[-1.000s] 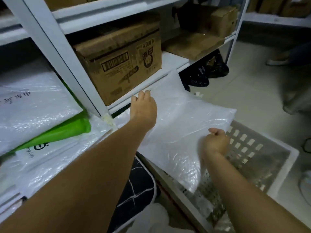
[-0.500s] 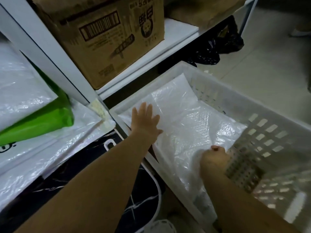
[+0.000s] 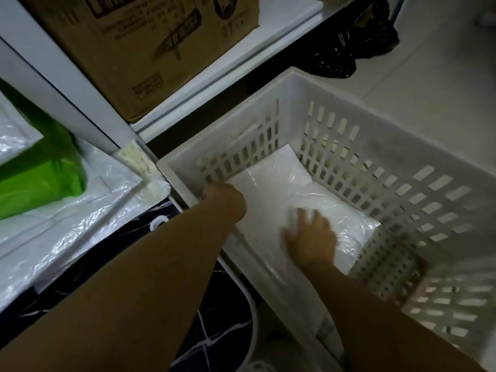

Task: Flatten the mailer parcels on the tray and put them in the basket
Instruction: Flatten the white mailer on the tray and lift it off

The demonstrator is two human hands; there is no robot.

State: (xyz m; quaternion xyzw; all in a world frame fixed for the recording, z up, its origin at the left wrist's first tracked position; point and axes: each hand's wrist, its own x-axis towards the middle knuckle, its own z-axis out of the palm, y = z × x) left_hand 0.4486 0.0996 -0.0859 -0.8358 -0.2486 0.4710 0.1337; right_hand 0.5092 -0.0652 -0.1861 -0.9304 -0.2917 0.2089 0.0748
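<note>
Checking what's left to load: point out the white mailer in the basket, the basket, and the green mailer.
white mailer (image 3: 271,183): head view, far flat end.
basket (image 3: 316,84): head view, far rim.
green mailer (image 3: 40,178): head view, middle.

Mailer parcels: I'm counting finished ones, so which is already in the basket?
The white mailer parcel under both hands, lying inside the white slotted basket. The green parcel and the other white ones remain outside at left.

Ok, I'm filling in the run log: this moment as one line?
white mailer in basket | left hand at its near-left edge | right hand flat on it | green mailer waiting
</note>
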